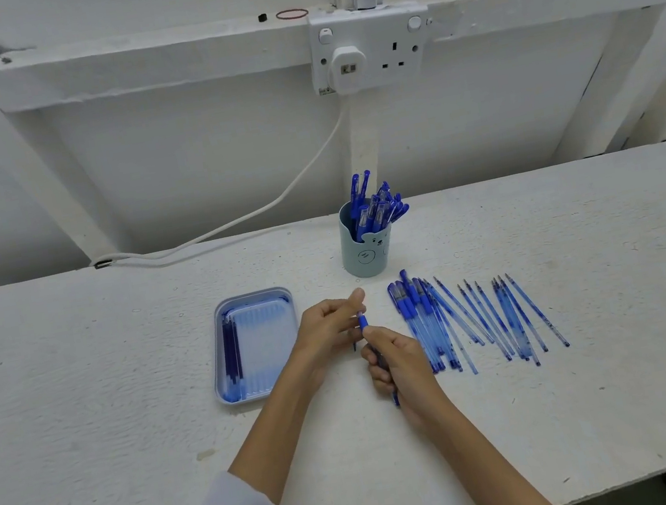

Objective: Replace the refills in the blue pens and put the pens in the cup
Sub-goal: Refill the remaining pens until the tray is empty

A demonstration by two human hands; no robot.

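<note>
The cup (pixel 366 249) is well filled with finished pens. Several pens (pixel 415 322) and loose refills (pixel 510 319) lie right of the hands. The right hand (pixel 400 362) grips one pen (pixel 363 321) by the barrel and the left hand (pixel 326 326) pinches its upper end. Few dark refills (pixel 230 348) remain in the tray (pixel 250 296); estimate over half complete

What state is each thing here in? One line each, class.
Cup: upright, holding pens.
Tray: flat, refills at its left.
Pen: held by both hands.
Left hand: pinches the pen.
Right hand: grips the pen.
Loose pens: lying side by side.
Loose refills: lying fanned out.
Plug: in the socket.
</note>
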